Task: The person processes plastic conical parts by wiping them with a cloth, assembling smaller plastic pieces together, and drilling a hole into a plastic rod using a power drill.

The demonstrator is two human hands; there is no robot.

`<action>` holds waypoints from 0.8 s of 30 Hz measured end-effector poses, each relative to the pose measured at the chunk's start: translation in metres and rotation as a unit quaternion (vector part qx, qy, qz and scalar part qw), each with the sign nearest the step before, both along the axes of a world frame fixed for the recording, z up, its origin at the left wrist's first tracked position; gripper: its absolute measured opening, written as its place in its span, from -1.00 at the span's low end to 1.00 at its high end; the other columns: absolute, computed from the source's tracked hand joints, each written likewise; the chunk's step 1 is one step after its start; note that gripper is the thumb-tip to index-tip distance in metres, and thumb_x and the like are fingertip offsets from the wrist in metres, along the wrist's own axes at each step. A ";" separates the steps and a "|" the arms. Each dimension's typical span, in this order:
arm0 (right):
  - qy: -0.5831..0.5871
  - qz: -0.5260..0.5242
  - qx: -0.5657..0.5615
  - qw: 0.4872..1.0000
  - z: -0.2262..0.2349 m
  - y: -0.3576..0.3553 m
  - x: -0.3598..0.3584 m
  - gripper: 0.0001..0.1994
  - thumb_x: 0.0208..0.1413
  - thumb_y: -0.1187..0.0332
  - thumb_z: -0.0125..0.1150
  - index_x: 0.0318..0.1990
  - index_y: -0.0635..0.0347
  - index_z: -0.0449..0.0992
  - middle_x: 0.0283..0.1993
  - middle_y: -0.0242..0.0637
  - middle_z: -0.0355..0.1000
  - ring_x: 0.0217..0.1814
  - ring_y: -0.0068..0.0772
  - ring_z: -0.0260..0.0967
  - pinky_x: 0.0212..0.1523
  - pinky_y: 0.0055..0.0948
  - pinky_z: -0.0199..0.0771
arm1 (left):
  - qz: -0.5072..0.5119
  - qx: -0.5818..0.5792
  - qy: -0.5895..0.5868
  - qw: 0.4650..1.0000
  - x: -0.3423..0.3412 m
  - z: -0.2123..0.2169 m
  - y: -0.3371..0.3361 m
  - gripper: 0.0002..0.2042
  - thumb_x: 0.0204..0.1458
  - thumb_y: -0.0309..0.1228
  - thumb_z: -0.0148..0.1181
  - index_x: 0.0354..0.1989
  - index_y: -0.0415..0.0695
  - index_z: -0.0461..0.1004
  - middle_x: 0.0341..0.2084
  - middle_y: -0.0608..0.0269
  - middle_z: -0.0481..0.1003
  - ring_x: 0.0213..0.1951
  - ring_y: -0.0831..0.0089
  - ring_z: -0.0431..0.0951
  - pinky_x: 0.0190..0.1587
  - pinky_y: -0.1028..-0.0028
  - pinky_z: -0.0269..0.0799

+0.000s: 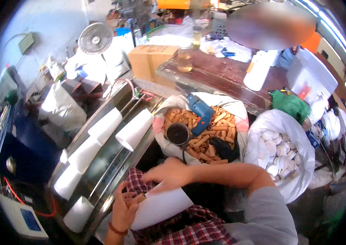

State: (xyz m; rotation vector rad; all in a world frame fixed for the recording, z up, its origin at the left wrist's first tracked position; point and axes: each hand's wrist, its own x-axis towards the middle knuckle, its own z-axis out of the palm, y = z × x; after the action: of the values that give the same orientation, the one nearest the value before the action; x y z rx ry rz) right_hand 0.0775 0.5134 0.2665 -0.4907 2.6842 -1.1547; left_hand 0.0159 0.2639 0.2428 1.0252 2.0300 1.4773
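My left hand (122, 213), a red bracelet at its wrist, has its fingers curled round a short tan tube (139, 199). Beside it, across my lap on a red checked cloth (181, 228), lies a white roll (160, 210). My right hand (168, 173) reaches over the upper end of this roll; its fingers are smeared by motion, so what they hold, if anything, is unclear. Beyond, a sack (242, 122) full of tan tubes (201, 143) carries a blue power drill (198, 112), a dark round cup (177, 133) and a black item (223, 149).
Several white rolls (135, 130) sit along metal rods over a trough (99, 183) on my left. To the right stands a white sack (303, 159) of white discs (277, 151). Behind are a dark red table (218, 75), a jar (184, 60), a cardboard box (150, 61) and a fan (95, 38).
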 end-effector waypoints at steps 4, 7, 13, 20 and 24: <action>0.045 0.125 0.091 0.987 -0.028 -0.068 -0.026 -0.50 0.00 0.03 0.14 -0.08 0.30 0.40 -0.21 0.05 0.42 -0.19 0.04 0.41 -0.23 -0.11 0.40 | 0.149 0.038 -0.163 0.974 0.009 0.019 -0.001 -0.08 -0.12 0.19 0.15 0.28 -0.18 -0.07 0.22 0.09 0.04 0.08 0.23 0.29 0.05 0.30 0.26; 0.012 0.116 0.072 0.990 -0.017 -0.061 -0.025 -0.56 0.09 0.04 0.04 -0.03 0.21 0.40 -0.21 0.06 0.39 -0.28 0.01 0.41 -0.37 -0.11 0.38 | 0.239 0.059 -0.009 0.969 -0.035 0.000 -0.027 -0.17 -0.01 0.26 -0.12 0.30 -0.08 -0.07 0.22 0.09 0.06 0.05 0.18 0.32 0.01 0.28 0.28; 0.090 -0.265 -0.011 0.960 0.017 0.083 0.015 -0.63 0.20 0.12 -0.10 0.00 0.20 0.34 -0.30 -0.08 0.40 -0.22 -0.17 0.38 -0.22 -0.19 0.38 | 0.395 0.095 -0.041 0.913 -0.074 0.000 -0.085 -0.44 0.15 0.08 -0.20 0.18 -0.07 0.14 0.13 0.17 0.23 -0.10 0.32 0.37 -0.11 0.39 0.30; 0.306 -0.707 0.062 0.634 0.052 0.308 0.120 -0.62 0.10 0.10 0.07 -0.24 0.33 0.41 -0.38 0.04 0.47 -0.39 -0.07 0.47 -0.35 -0.19 0.44 | 0.461 0.042 -0.146 0.874 -0.090 -0.075 -0.087 -0.43 0.14 0.10 -0.13 0.18 -0.06 0.15 0.08 0.22 0.27 -0.18 0.35 0.41 -0.33 0.44 0.35; 0.297 -0.774 0.200 0.522 0.013 0.416 0.178 -0.57 0.07 -0.02 0.07 -0.34 0.27 0.39 -0.45 0.01 0.47 -0.38 0.08 0.43 -0.31 -0.08 0.35 | 0.501 -0.036 -0.086 0.860 -0.132 -0.154 -0.157 -0.45 0.12 0.04 -0.02 0.14 -0.09 0.17 0.03 0.13 0.29 -0.19 0.29 0.42 -0.34 0.34 0.39</action>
State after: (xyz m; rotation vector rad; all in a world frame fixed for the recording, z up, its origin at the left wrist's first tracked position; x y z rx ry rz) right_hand 0.2559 0.9294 0.2800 2.4561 3.3562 -0.2008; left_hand -0.1159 0.1064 0.0884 -0.3229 2.5716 1.7990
